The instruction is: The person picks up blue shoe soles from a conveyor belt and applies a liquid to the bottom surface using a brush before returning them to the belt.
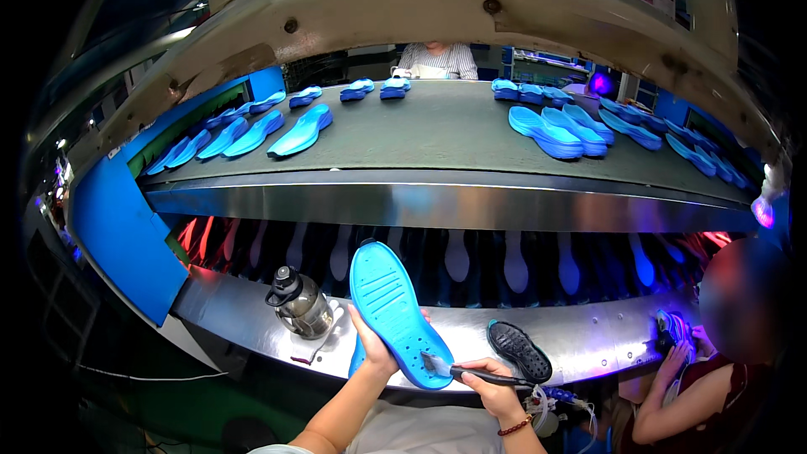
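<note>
My left hand (376, 343) is closed round a bright blue shoe sole (389, 294), which it holds tilted upright over the metal ledge. Grooves run across the sole's upper part, and small holes dot its lower end. In my right hand (496, 387) is a brush (483, 377) with a black handle. Its pale bristles touch the sole's lower end. Behind my left wrist, part of another blue piece (357, 356) shows. A black sole (519, 351) with holes lies on the ledge, right of the brush.
A dark bottle (304, 309) stands on the metal ledge (588, 328) to the left. Above runs a conveyor belt (403, 139) bearing several blue soles (546, 130). A lower rack (458, 256) holds shoe-shaped pieces. At right, a co-worker's hands hold a shoe (674, 329); another person sits beyond the belt.
</note>
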Demonstrator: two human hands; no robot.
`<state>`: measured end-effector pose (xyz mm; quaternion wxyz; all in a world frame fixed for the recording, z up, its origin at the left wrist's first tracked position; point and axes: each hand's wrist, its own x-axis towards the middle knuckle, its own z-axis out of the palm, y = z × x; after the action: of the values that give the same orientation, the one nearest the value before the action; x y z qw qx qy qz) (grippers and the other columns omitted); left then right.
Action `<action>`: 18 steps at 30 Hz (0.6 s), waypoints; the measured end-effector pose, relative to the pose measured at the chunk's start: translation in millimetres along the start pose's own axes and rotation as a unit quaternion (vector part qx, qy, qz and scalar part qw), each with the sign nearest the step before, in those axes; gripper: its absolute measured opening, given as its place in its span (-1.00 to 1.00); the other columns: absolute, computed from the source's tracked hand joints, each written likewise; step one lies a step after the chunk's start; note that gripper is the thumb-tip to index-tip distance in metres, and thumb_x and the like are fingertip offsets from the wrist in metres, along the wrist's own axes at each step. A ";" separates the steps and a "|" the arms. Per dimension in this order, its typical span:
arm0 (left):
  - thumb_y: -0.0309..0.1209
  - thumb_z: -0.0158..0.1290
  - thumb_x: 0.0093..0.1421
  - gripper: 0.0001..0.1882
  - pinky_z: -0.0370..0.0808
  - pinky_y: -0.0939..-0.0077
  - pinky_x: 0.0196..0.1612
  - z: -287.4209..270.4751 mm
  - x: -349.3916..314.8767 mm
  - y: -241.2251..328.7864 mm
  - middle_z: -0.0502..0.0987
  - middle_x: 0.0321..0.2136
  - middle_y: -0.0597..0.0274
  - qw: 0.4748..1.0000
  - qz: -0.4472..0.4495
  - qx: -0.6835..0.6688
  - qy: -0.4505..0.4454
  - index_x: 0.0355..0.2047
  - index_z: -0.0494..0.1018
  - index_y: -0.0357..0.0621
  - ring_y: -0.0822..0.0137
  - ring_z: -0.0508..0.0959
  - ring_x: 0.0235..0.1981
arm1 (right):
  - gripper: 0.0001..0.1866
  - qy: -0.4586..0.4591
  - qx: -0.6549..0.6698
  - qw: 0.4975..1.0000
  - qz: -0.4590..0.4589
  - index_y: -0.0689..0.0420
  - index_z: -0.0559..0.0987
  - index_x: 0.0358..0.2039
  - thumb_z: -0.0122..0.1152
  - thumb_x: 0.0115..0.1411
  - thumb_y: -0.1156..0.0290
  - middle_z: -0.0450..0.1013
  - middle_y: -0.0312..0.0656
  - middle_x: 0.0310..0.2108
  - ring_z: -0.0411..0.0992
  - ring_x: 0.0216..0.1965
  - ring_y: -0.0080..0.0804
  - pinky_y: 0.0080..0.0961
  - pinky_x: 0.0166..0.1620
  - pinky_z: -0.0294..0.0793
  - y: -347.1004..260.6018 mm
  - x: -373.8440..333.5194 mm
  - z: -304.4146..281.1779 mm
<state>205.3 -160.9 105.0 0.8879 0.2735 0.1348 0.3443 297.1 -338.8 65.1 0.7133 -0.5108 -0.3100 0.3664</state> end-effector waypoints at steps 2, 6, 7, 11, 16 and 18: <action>0.41 -0.73 -0.04 0.00 0.46 0.22 -0.24 -6.1 0.6 0.1 0.45 -0.39 -0.14 0.999 -0.004 -0.008 -0.040 -0.08 0.23 -0.25 0.06 0.49 -0.36 | -0.84 0.009 0.025 1.000 0.015 0.34 0.47 -0.32 0.11 0.04 0.59 0.45 -0.06 -0.28 0.42 -0.23 -0.47 -0.63 -0.14 0.40 1.2 -2.3 0.4; 0.36 -0.58 0.02 -0.05 0.32 0.11 -0.01 1.6 -8.5 -6.6 0.29 -0.07 -0.13 0.992 -0.045 -0.004 -0.118 0.10 0.03 -0.25 0.03 0.37 -0.07 | -0.83 0.014 0.065 0.998 0.008 0.37 0.43 -0.29 0.07 0.07 0.60 0.43 -0.01 -0.25 0.42 -0.20 -0.38 -0.53 -0.09 0.42 -8.4 -11.0 7.3; 0.35 -0.51 0.03 -0.07 0.27 0.05 0.04 3.7 -11.6 -11.0 0.21 0.03 -0.09 0.989 -0.055 0.004 -0.137 0.15 -0.02 -0.21 0.01 0.31 0.01 | -0.83 0.021 0.110 0.994 0.006 0.38 0.41 -0.28 0.05 0.08 0.62 0.41 0.02 -0.24 0.41 -0.19 -0.34 -0.46 -0.07 0.42 -13.2 -11.9 15.4; 0.25 -0.23 0.02 -0.14 0.29 -0.06 -0.01 -6.8 -26.7 -32.0 0.28 -0.02 -0.02 0.984 -0.041 -0.022 -0.173 0.13 0.03 -0.17 0.04 0.33 -0.01 | -0.81 0.056 0.182 0.981 -0.035 0.37 0.36 -0.24 0.00 0.11 0.63 0.37 0.04 -0.19 0.39 -0.14 -0.29 -0.37 -0.04 0.43 -14.1 -15.9 41.2; 0.14 -0.31 0.12 -0.26 0.44 0.12 -0.17 -35.7 -13.5 -43.3 0.38 -0.15 -0.12 0.989 -0.083 -0.059 -0.111 0.08 0.11 -0.24 -0.01 0.47 -0.21 | -0.79 0.052 0.073 0.996 -0.009 0.33 0.43 -0.23 0.07 0.08 0.59 0.43 -0.08 -0.21 0.40 -0.21 -0.49 -0.61 -0.11 0.41 -21.0 -20.2 34.2; 0.09 -0.33 0.14 -0.30 0.42 0.08 -0.15 -37.8 -1.9 -45.6 0.37 -0.11 -0.11 0.992 -0.071 -0.021 -0.105 0.09 0.10 -0.24 -0.02 0.45 -0.18 | -0.80 0.022 -0.069 0.997 -0.029 0.29 0.48 -0.25 0.11 0.06 0.59 0.45 -0.17 -0.24 0.39 -0.26 -0.59 -0.67 -0.15 0.39 -41.2 -14.6 29.5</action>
<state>212.3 -175.3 47.9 0.9250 0.2793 0.0523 0.2522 273.6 -344.9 111.9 0.6935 -0.5573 -0.3336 0.3116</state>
